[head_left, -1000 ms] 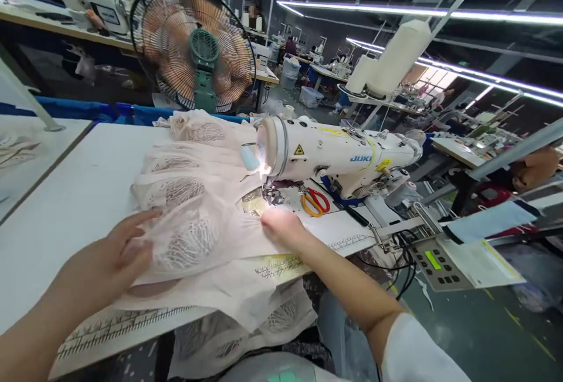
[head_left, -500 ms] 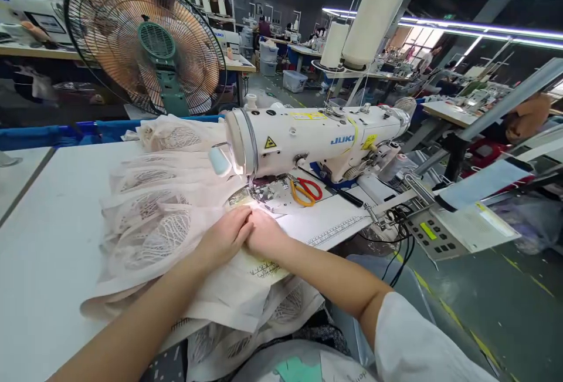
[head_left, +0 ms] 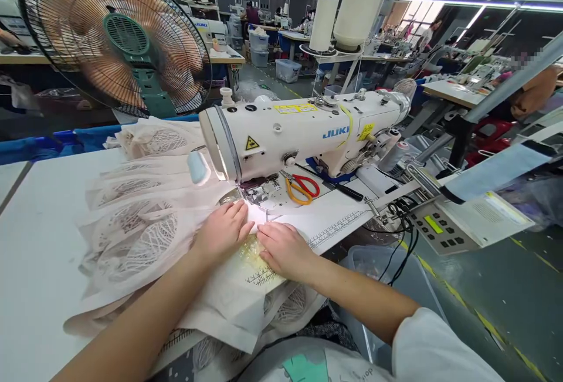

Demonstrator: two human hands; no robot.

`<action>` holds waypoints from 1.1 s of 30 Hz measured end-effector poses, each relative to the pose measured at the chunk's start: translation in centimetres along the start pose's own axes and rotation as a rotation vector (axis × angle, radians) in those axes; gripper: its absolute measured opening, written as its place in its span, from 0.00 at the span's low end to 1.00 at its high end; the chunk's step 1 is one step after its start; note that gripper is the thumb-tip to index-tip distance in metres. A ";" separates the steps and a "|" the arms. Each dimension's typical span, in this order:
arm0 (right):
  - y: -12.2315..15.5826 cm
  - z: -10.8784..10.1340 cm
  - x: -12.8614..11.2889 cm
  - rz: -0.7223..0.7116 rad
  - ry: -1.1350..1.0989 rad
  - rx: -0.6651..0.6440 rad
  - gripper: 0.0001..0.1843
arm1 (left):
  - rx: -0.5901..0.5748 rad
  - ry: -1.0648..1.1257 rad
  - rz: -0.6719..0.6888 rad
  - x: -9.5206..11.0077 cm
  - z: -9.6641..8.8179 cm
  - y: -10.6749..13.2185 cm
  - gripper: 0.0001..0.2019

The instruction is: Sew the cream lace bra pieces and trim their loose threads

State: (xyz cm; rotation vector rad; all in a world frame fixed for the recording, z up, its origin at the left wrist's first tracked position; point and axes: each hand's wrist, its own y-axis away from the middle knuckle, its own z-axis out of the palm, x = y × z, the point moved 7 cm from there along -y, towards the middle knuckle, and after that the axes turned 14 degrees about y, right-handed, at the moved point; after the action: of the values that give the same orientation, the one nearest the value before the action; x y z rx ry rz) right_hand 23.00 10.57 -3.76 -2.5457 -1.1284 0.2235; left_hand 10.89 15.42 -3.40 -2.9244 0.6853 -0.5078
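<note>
Pale pink lace fabric (head_left: 153, 241) lies in folds over the left of the table and hangs past its front edge. My left hand (head_left: 222, 232) is on the fabric just in front of the sewing machine (head_left: 281, 132), its fingertips close to the presser foot (head_left: 255, 194). The fingers bend down onto the cloth, with the thumb pointing right. Beside it, my right hand (head_left: 285, 250) has curled fingers pinching the cloth's right edge. A short stretch of cloth shows between both hands. Red-and-yellow-handled scissors (head_left: 301, 187) rest on the machine bed behind my right hand.
A large fan (head_left: 127, 36) stands behind the table at left. Thread cones (head_left: 323, 24) rise behind the machine. A black-handled tool (head_left: 347, 192) lies right of the scissors. The control panel (head_left: 440, 229) juts out at right, above a clear plastic bin (head_left: 396, 270).
My hands were together, touching at the fingers; now they are apart, the right one shifted right and down. The camera view has shifted, with the machine appearing further left.
</note>
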 end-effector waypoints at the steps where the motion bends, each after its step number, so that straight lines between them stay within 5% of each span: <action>1: 0.1 0.0 0.1 -0.003 0.000 -0.003 0.16 | -0.001 -0.015 -0.001 0.1 -0.1 -0.1 0.28; 21: -2.6 1.1 -0.9 0.080 -0.044 -0.068 0.19 | -0.031 -0.145 0.092 -0.6 -1.1 -1.7 0.21; 27: -2.6 1.1 -0.9 0.089 -0.071 -0.051 0.18 | -0.048 -0.079 0.196 1.8 -1.0 0.3 0.17; 33: -2.2 0.9 -0.7 0.062 -0.120 -0.020 0.15 | -0.028 -0.041 0.122 1.6 -0.8 1.8 0.20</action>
State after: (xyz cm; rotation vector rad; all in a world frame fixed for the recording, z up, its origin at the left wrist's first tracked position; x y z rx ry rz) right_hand 20.75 11.62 -3.73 -2.6173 -1.1000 0.3875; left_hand 11.19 13.09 -2.52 -2.8871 0.8656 -0.4284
